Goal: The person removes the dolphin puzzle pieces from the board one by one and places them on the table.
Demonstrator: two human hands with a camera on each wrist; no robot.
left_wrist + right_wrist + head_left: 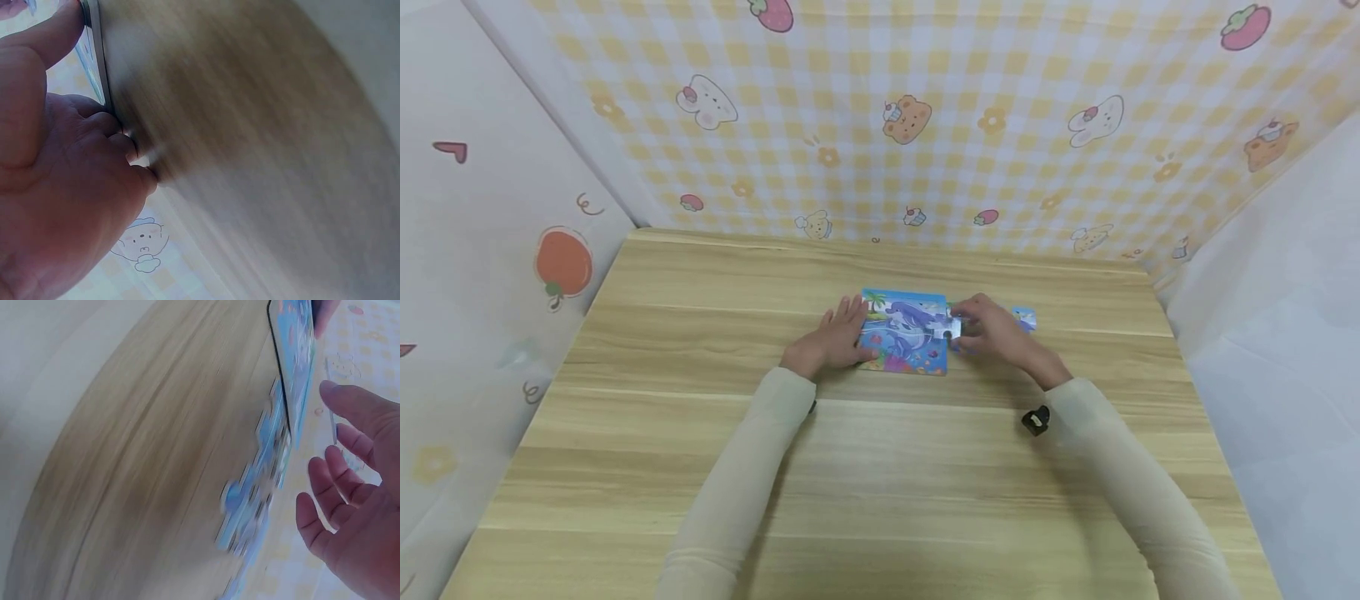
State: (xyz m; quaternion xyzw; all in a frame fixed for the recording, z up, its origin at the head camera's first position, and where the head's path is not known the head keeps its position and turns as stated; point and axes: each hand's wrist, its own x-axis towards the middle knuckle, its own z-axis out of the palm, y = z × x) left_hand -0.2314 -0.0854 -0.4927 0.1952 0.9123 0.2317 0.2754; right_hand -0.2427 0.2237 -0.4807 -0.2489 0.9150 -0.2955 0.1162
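A dolphin jigsaw puzzle board [917, 298] with a blue sea scene lies on the wooden table. My left hand [837, 337] rests along its left edge, fingers extended and the thumb at the lower corner. Over the board's right edge, my right hand [995, 332] pinches a puzzle piece [953, 328] between thumb and fingers; in the right wrist view the piece [331, 403] shows as a thin edge. Beneath that hand several loose puzzle pieces [250, 500] lie beside the board, partly hidden in the head view.
One loose puzzle piece [1024, 317] lies right of the right hand. The wooden table [880, 483] meets a yellow checked cloth wall [850, 167] behind the board, and pale walls stand at both sides. A small black device [1036, 421] sits under the right wrist.
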